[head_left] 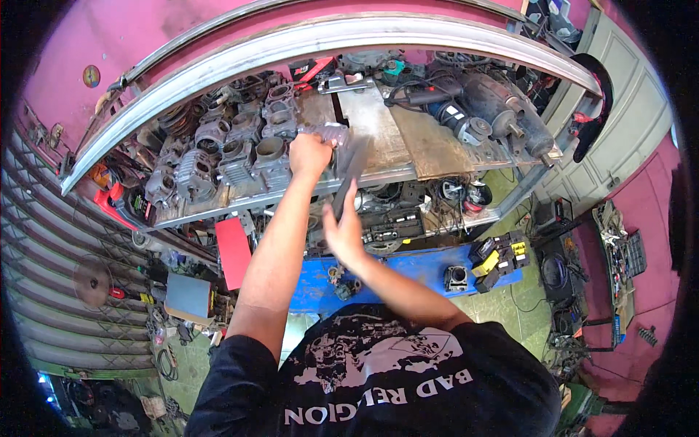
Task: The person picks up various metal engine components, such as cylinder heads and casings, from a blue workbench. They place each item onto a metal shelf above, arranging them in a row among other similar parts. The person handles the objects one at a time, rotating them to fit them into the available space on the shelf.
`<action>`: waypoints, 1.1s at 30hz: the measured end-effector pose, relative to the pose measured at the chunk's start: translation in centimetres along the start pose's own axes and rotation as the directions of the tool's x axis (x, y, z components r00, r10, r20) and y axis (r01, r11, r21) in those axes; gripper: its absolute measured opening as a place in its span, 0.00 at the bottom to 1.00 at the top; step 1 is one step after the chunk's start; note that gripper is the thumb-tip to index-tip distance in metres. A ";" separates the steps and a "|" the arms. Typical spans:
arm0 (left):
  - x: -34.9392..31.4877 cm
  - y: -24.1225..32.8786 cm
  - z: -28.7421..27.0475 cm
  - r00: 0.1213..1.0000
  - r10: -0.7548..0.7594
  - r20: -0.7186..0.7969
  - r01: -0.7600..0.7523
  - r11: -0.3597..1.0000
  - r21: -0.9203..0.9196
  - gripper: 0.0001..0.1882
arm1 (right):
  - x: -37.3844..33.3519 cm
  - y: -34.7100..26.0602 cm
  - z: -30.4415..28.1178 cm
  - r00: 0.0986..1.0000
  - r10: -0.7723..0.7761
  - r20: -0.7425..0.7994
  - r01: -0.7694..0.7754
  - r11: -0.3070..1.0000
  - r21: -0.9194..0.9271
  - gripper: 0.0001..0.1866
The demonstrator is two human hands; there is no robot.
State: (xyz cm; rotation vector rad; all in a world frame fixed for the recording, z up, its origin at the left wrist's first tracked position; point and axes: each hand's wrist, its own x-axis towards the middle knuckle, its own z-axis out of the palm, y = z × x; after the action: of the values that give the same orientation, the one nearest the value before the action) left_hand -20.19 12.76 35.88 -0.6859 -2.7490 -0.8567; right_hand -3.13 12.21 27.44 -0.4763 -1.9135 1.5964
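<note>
My left hand is closed at the front of the cluttered metal shelf, its fingers on a greyish-purple piece whose kind is unclear. Just to the right and nearer, my right hand grips a long, dark, flat tool. Motion smears the tool's upper end, which is close beside the greyish-purple piece. Left of my left hand stand several worn engine cylinder blocks. A flat metal plate lies on the shelf beyond the tool.
An angle grinder lies to the right on the shelf, near a large dark cylinder. A pale beam spans above. Below, a blue bench carries an engine part and black-and-yellow boxes. A red panel stands left.
</note>
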 end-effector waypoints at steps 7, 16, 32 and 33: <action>0.0 1.9 2.5 0.983 -0.092 -0.159 0.065 0.984 -0.165 0.24 | 15.7 3.6 -5.4 0.990 -0.137 0.014 0.137 0.967 -0.216 0.47; 1.2 2.0 1.5 0.963 -0.260 -0.074 0.221 0.916 -0.335 0.23 | 6.3 1.8 -4.8 0.986 0.134 0.101 -0.133 0.991 -0.018 0.46; 7.3 0.9 6.3 0.919 -0.393 0.040 0.344 0.747 -0.569 0.15 | 6.4 2.0 -8.0 0.998 0.056 -0.007 -0.054 0.983 0.177 0.36; 5.1 2.6 5.9 0.916 -0.398 0.057 0.358 0.745 -0.562 0.15 | 6.0 0.9 -8.4 0.997 0.077 -0.001 -0.076 0.982 0.171 0.36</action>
State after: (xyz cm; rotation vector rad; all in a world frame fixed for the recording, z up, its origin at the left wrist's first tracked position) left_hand -23.60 20.00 33.84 -0.1429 -2.6012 -1.7938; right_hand -2.38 22.45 28.69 -0.4869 -1.7522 1.7879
